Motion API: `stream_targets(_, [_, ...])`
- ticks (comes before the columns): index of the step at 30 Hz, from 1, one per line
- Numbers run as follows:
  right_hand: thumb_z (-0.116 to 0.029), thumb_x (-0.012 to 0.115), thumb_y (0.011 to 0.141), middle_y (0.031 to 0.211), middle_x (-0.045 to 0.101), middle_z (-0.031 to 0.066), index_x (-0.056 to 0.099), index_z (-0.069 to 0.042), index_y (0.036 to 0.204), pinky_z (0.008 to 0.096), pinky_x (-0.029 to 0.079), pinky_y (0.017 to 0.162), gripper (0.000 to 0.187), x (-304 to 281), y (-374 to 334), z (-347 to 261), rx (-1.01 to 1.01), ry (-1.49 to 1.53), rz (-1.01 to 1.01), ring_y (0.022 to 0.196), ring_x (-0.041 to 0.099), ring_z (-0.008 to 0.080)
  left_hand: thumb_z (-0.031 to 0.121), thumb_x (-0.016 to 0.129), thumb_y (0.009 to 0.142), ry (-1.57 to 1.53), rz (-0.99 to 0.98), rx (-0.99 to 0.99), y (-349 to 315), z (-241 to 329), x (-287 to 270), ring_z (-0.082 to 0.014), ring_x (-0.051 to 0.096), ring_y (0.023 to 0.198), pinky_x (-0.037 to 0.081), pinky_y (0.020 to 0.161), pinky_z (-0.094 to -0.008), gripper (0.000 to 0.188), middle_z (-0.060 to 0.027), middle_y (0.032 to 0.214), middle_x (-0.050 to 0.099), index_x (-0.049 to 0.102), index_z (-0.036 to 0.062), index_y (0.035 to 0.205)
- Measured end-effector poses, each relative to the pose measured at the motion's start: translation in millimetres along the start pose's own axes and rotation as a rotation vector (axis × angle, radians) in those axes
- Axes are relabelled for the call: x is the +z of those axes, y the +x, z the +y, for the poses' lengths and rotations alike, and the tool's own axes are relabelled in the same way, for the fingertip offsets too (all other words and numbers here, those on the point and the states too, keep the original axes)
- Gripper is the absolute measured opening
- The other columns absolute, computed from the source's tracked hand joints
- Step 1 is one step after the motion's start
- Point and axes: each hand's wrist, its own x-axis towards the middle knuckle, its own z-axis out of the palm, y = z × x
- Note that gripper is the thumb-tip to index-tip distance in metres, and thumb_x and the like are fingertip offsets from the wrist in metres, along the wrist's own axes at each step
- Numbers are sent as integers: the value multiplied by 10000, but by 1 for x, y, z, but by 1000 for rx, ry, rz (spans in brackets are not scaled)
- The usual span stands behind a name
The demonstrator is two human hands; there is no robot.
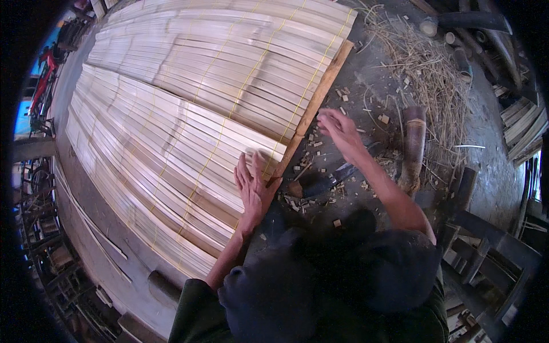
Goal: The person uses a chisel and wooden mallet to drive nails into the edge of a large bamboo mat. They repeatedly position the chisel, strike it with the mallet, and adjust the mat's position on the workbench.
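A large mat of pale bamboo slats (171, 131), laced with yellow cord, spreads across the floor to my left. My left hand (254, 186) lies on its near right part with fingers stretched out, next to the end of a raised slat edge (240, 128). Along the slat ends runs a brown wooden strip (320, 97). Just right of that strip, above the floor, is my right hand (341, 132), fingers curled in with their tips together. Whatever may be between those fingertips is hidden. A knife with a wooden handle (295, 189) rests on the floor near my left hand.
Small cut wood chips (337, 222) are scattered to the right of the mat. Beyond them lie a bamboo tube (414, 137) and a heap of straw-like shavings (437, 91). Dark bamboo frames (486, 246) stand at the right; thin strips (91, 217) lie at the left.
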Motion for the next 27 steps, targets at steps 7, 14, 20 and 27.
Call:
stream_targets(7, [-345,680,924,870,579,12,621,-59,1011,282,479,718,304,42,48,14,281,388,202,773,544,109,317,822,718,-4,-183,-39,2,-3,-17,-418,226,1442,188,1161,-557,998,-261,1544,229,272,97,1522])
stream_targets(14, [-347,802,795,770,559,33,631,-90,859,262,369,594,315,39,76,-79,375,253,179,654,458,134,374,769,785,50,-156,-6,-6,-17,-22,-395,237,1455,179,1169,-563,891,-224,1574,242,327,119,1516])
stream_targets(20, [-481,742,852,660,541,-30,654,-53,797,260,379,496,441,-10,122,-12,203,-388,302,547,469,81,421,698,857,84,-216,13,13,-9,-17,-397,249,1455,194,1160,-574,786,-194,1581,264,354,147,1508])
stream_targets(27, [-588,678,856,602,539,4,626,-16,709,278,437,488,593,-2,113,-21,236,-526,112,505,522,109,359,767,786,94,-313,-42,-10,-21,-26,-402,229,1462,187,1159,-587,872,-208,1581,257,341,143,1516])
